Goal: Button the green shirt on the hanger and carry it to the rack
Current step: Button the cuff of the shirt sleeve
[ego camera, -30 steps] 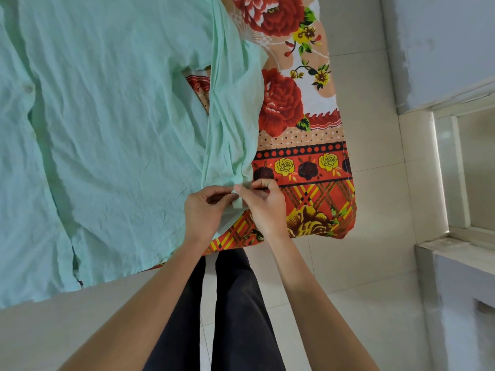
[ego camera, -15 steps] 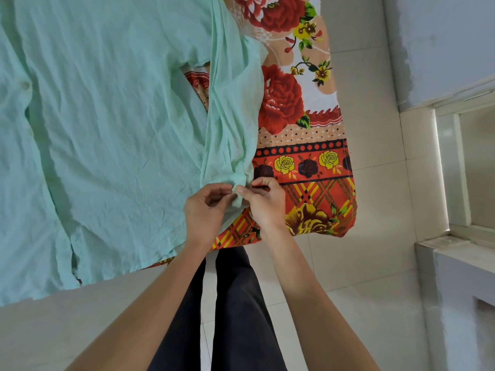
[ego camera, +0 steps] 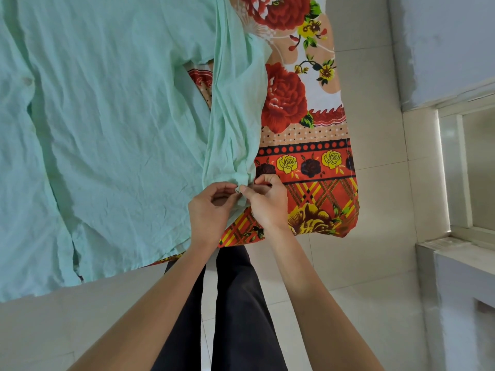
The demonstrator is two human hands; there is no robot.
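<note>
Both hands meet fingertip to fingertip at the near end of the sleeve: the left hand point(ego camera: 211, 207) and the right hand point(ego camera: 267, 202) each pinch the sleeve cuff point(ego camera: 237, 180) between thumb and curled fingers. The cuff belongs to the green shirt point(ego camera: 120, 129), spread flat and wrinkled across the left, its sleeve running far-to-near over a floral sheet point(ego camera: 308, 162). Below stand dark trousers point(ego camera: 235, 303) on a pale tiled floor point(ego camera: 361, 263), with a stone ledge point(ego camera: 455, 253) at right. Compared with a second ago, the hands remain at the same spot and the cuff is bunched tighter.
</note>
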